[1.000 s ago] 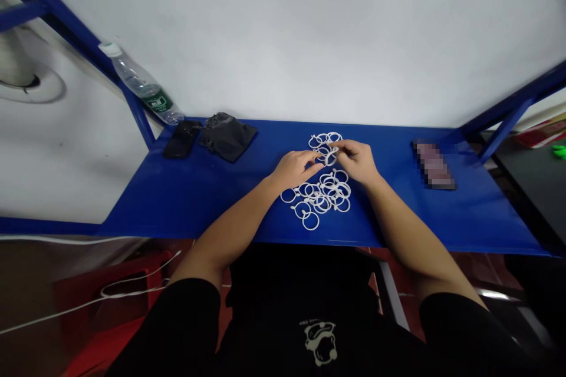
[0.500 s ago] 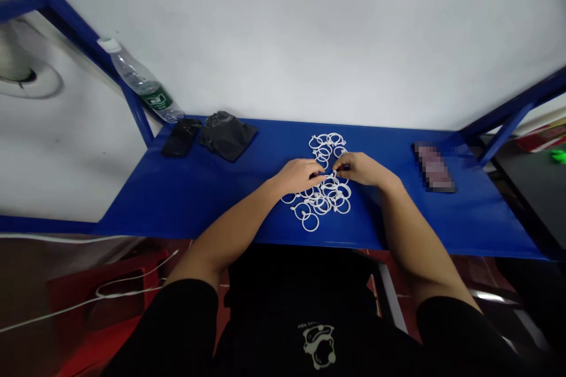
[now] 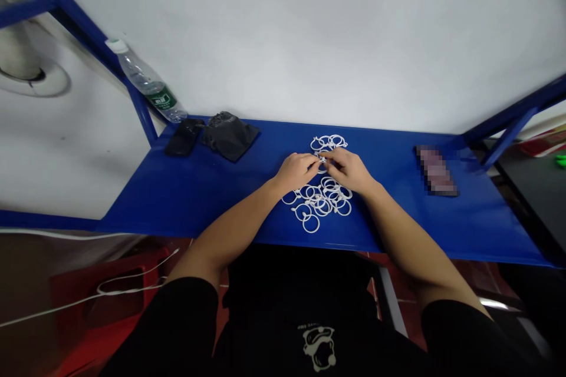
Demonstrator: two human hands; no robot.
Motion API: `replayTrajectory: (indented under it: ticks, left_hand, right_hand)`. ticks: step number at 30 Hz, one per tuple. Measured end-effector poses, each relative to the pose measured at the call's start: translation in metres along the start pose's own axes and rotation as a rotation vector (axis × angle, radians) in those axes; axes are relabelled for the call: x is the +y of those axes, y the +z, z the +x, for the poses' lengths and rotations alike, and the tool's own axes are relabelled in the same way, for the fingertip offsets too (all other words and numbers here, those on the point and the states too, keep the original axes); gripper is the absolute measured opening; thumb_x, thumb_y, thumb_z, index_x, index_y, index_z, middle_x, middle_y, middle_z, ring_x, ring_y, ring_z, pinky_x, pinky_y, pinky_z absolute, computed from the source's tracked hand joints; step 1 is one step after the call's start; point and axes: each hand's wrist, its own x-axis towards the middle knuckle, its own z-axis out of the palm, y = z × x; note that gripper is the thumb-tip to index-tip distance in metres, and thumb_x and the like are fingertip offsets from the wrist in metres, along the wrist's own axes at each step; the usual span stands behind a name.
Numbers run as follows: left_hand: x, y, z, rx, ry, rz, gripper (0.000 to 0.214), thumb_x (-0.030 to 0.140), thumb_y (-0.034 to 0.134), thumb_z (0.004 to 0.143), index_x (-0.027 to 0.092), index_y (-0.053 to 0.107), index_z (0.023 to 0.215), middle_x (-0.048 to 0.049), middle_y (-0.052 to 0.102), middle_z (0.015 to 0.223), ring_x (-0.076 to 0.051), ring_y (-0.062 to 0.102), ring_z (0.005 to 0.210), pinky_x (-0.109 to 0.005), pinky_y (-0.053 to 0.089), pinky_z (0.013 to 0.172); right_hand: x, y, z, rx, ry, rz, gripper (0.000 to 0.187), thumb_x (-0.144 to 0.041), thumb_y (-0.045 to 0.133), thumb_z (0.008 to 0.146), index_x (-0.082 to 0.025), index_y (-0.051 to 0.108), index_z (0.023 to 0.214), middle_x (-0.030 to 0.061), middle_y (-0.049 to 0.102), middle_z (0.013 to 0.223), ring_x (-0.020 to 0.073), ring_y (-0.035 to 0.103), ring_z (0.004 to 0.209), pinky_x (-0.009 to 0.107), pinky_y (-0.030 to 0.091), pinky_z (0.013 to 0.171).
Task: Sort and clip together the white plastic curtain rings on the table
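A: What are the hands doing in the middle of the frame?

B: They are working close together above the blue metal table point(image 3: 398, 218). The right hand point(image 3: 348, 171) is pinching a small white plastic ring point(image 3: 322, 159) in its fingertips, while the left hand point(image 3: 295, 172) is curling inward, its fingertips point(image 3: 313, 161) reaching the same spot. Whether the left hand is actually gripping the ring, I cannot tell, since the fingers are hiding it.

A: And the other rings?

B: They are lying in two loose heaps. A tangled lower heap of white plastic rings point(image 3: 319, 203) is sitting under the hands, toward the near edge of the table, and a smaller upper heap of white plastic rings point(image 3: 328, 142) is lying just beyond the fingertips, toward the wall.

A: How would they handle?

B: Very light, I would judge, and fairly stiff, with perhaps a little spring. The thin, smooth plastic could slip from the fingers and snag on its neighbours, so the best hold looks to be on the rim of a ring at the edge of a heap, away from the tangle.

A: What else is around them?

B: At the upper left, a black fabric pouch point(image 3: 229, 135) and a flat black case point(image 3: 184, 136) are lying side by side, and a clear plastic water bottle with a green label point(image 3: 148, 85) is tilting just above them. On the right, a pixelated flat object point(image 3: 436, 171) is lying on the table, too blurred to name.
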Motion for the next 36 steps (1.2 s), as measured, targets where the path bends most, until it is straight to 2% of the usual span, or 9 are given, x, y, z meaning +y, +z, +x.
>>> replayTrajectory:
  ticks: [5,13,17,22,25,28,31,34,36]
  left_hand:
    - [0.0,0.0,-0.001,0.001,0.061,-0.005,0.03,0.028,0.052,0.112,0.022,0.076,0.096,-0.0055,0.082,0.095,-0.02,0.075,0.089,-0.036,0.05,0.082]
    - [0.002,-0.003,-0.002,-0.013,0.153,-0.005,0.031,0.032,0.053,0.113,0.022,0.074,0.093,-0.0052,0.08,0.089,-0.019,0.074,0.085,-0.036,0.048,0.079]
    - [0.004,-0.003,-0.001,-0.029,0.151,-0.013,0.029,0.036,0.056,0.113,0.022,0.074,0.095,-0.0049,0.078,0.087,-0.02,0.074,0.086,-0.036,0.049,0.081]
    - [0.005,-0.004,-0.001,-0.025,0.145,-0.021,0.03,0.039,0.058,0.113,0.022,0.074,0.094,-0.0044,0.077,0.086,-0.02,0.073,0.084,-0.036,0.049,0.08]
    - [0.004,-0.005,-0.001,-0.021,0.125,-0.039,0.029,0.039,0.058,0.114,0.023,0.077,0.1,-0.0043,0.078,0.089,-0.02,0.074,0.086,-0.036,0.051,0.083]
    - [0.002,-0.007,0.0,-0.027,0.073,-0.061,0.024,0.039,0.062,0.113,0.022,0.08,0.111,-0.0048,0.08,0.095,-0.02,0.075,0.089,-0.038,0.054,0.089]
    - [0.003,-0.006,0.0,-0.091,0.053,-0.067,0.022,0.039,0.071,0.109,0.023,0.081,0.119,-0.0056,0.081,0.102,-0.022,0.076,0.097,-0.04,0.056,0.095]
    - [0.009,-0.001,0.0,-0.179,0.051,-0.035,0.023,0.04,0.073,0.107,0.023,0.083,0.119,-0.0073,0.08,0.107,-0.024,0.076,0.102,-0.042,0.057,0.096]
    - [0.011,0.001,-0.001,-0.226,0.026,-0.01,0.024,0.039,0.073,0.107,0.023,0.083,0.121,-0.0082,0.079,0.107,-0.024,0.075,0.1,-0.042,0.058,0.094]
  right_hand:
    - [-0.002,-0.007,0.002,-0.004,0.036,0.049,0.027,-0.033,0.059,0.102,-0.025,0.083,0.112,0.0067,0.081,0.096,0.0228,0.071,0.084,0.04,0.057,0.082]
    - [-0.007,0.003,0.002,0.087,0.241,0.222,0.018,-0.024,0.066,0.082,-0.022,0.082,0.089,0.0008,0.075,0.072,0.0161,0.061,0.061,0.031,0.048,0.062]
    - [-0.006,0.006,0.002,0.15,0.306,0.31,0.013,-0.024,0.067,0.078,-0.022,0.079,0.082,0.0012,0.076,0.072,0.017,0.062,0.063,0.031,0.049,0.062]
    - [-0.006,0.005,0.004,0.174,0.243,0.33,0.017,-0.021,0.062,0.079,-0.024,0.078,0.075,0.0023,0.077,0.075,0.0193,0.068,0.069,0.034,0.053,0.07]
    - [-0.002,0.004,0.004,0.197,0.216,0.313,0.02,-0.021,0.061,0.082,-0.024,0.081,0.081,0.0035,0.081,0.083,0.0211,0.072,0.076,0.036,0.056,0.074]
    - [0.009,0.001,0.003,0.251,0.282,0.257,0.027,-0.027,0.062,0.089,-0.023,0.086,0.102,0.0056,0.083,0.092,0.0223,0.073,0.078,0.037,0.057,0.074]
    - [0.026,-0.007,0.002,0.281,0.363,0.138,0.032,-0.036,0.067,0.094,-0.022,0.086,0.116,0.0088,0.084,0.103,0.0214,0.07,0.074,0.039,0.058,0.074]
    - [0.04,-0.017,0.001,0.318,0.392,0.019,0.036,-0.04,0.074,0.093,-0.022,0.084,0.122,0.0123,0.082,0.119,0.021,0.067,0.075,0.041,0.06,0.078]
    - [0.042,-0.022,0.001,0.32,0.398,0.005,0.035,-0.041,0.074,0.095,-0.022,0.083,0.122,0.0128,0.082,0.118,0.0212,0.066,0.075,0.041,0.06,0.077]
